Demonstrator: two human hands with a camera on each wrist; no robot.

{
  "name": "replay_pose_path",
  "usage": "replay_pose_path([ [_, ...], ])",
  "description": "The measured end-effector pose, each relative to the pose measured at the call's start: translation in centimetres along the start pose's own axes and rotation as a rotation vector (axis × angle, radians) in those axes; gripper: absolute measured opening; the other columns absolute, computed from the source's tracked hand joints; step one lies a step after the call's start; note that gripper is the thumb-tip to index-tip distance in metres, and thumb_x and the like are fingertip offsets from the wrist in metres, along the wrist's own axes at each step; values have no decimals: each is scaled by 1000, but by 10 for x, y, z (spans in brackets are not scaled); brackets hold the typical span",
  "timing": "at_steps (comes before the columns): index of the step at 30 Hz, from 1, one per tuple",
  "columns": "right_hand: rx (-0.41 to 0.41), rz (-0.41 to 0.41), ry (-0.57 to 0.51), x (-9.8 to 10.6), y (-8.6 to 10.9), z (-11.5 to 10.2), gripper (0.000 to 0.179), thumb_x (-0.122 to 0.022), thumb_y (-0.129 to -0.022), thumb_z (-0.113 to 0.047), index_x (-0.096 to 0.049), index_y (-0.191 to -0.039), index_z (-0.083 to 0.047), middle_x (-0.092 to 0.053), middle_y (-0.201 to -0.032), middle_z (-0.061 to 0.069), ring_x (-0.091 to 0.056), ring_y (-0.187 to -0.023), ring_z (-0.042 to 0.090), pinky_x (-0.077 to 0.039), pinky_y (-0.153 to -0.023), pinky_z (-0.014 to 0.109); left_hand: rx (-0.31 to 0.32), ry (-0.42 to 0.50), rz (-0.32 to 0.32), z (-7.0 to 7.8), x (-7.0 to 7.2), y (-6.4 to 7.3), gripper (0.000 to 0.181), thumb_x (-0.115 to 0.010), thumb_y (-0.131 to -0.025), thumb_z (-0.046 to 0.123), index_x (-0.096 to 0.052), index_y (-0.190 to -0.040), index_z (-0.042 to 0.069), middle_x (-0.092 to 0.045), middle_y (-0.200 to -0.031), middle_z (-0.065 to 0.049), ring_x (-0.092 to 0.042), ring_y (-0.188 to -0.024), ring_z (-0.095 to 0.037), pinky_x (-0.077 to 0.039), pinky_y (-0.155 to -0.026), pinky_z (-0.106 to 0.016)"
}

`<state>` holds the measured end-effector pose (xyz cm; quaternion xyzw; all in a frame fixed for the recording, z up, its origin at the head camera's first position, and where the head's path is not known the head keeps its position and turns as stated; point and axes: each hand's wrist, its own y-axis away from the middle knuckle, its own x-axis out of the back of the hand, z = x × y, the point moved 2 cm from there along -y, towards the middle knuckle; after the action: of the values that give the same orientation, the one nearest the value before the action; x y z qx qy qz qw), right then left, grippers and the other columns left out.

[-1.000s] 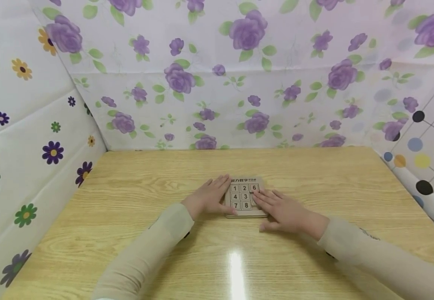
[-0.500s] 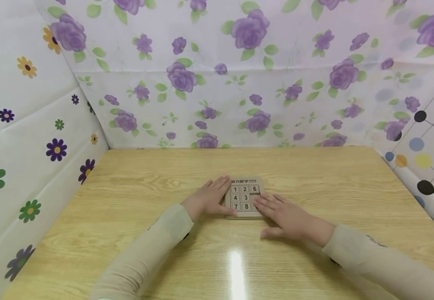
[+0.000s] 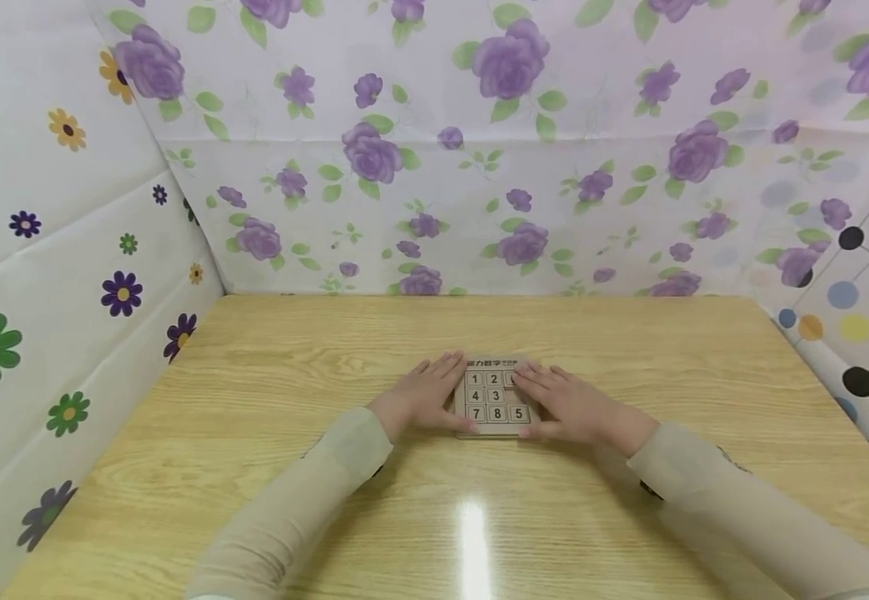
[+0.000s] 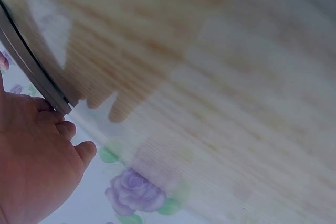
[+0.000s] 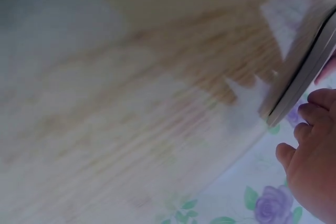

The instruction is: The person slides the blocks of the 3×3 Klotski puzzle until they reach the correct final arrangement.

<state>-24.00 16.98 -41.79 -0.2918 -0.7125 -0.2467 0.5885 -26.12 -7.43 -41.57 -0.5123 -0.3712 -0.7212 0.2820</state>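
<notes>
A number slide puzzle (image 3: pixel 503 431) lies flat on the table, its numbered tiles facing up. Readable are 1, 2, 4, 3, 7, 8 and 5; the middle-right slot is bare. My left hand (image 3: pixel 421 398) holds the board's left side, thumb at the front corner and fingers by the back corner. The straight fingers of my right hand (image 3: pixel 572 406) lie over the top-right tile and mostly hide it. Its thumb is at the front right corner. In the left wrist view and right wrist view the board's edge shows beside each hand.
The wooden table (image 3: pixel 314 350) surrounds the puzzle and carries a bright reflection in front. A floral cloth wall (image 3: pixel 434 192) rises behind it. Patterned side walls (image 3: pixel 67 300) border the left and right.
My right fingertips have moved from the middle-right slot down to the bottom-right one, then up to the top-right tile. Tile 5 now shows at the bottom right. My left hand stays put.
</notes>
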Motion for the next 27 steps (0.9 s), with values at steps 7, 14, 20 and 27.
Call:
replay_pose_path([
  [7, -21, -40, -8, 0, -3, 1, 86, -50, -90, -60, -29, -148, -1, -23, -156, 15, -18, -145, 34, -17, -117, 53, 12, -19, 1, 1, -2, -2, 112, -52, -77, 76, -2, -154, 11, 4, -161, -3, 1, -148, -18, -5, -121, -40],
  [14, -24, -44, -41, 1, -2, -4, 83, -52, -91, -55, -28, -148, -1, -22, -156, 16, -18, -145, 35, -16, -117, 54, 10, -36, 6, -1, -2, -2, 112, -52, -78, 75, -3, -154, 10, 2, -161, -5, 0, -148, -20, -6, -121, -41],
  [20, -9, -48, -34, 0, 3, -6, 82, -52, -91, -55, -29, -148, -1, -24, -156, 16, -18, -144, 35, -16, -117, 54, 6, -50, 7, -2, -2, -4, 112, -51, -78, 76, -2, -154, 10, 2, -161, -5, 0, -148, -19, -6, -121, -41],
  [27, 5, -47, -6, -2, 11, -10, 84, -53, -90, -56, -28, -149, -2, -25, -156, 13, -20, -144, 34, -15, -118, 54, 6, -61, 8, -1, -4, -5, 111, -50, -78, 76, -2, -154, 10, 3, -161, -5, 0, -148, -19, -6, -121, -41],
])
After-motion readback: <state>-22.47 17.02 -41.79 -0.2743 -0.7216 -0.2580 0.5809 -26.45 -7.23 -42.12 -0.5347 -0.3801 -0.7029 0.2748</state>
